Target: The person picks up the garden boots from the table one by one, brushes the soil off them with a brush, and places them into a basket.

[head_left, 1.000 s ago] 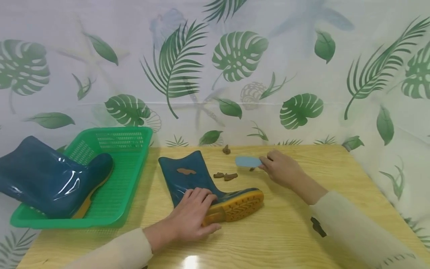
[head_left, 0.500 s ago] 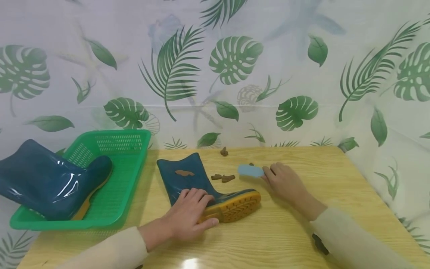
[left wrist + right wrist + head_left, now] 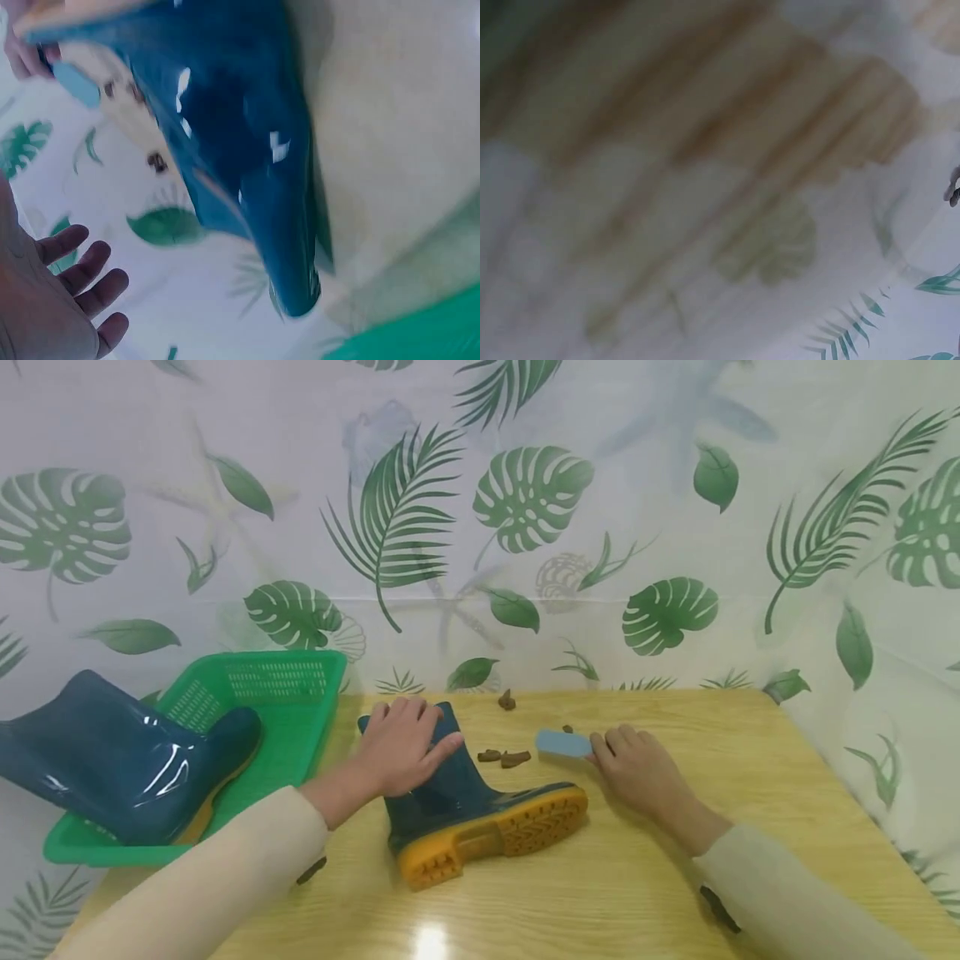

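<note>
A dark blue rubber boot with a yellow treaded sole lies on its side. My left hand hovers over its shaft with fingers extended, covering part of it in the head view. In the left wrist view that hand is apart from the boot, fingers spread, and a brown streak shows on the shaft. My right hand grips the end of a light blue flat tool with a rounded tip, low over the table right of the boot. The right wrist view is mostly blurred.
Several brown mud-like lumps lie behind the boot, one farther back. At the left, a green plastic basket holds a second blue boot, its shaft over the rim. A leaf-patterned sheet hangs behind the wooden table.
My left hand has left the boot's heel and moved up and back over the shaft, uncovering the heel. The right hand with the blue tool has come slightly nearer.
</note>
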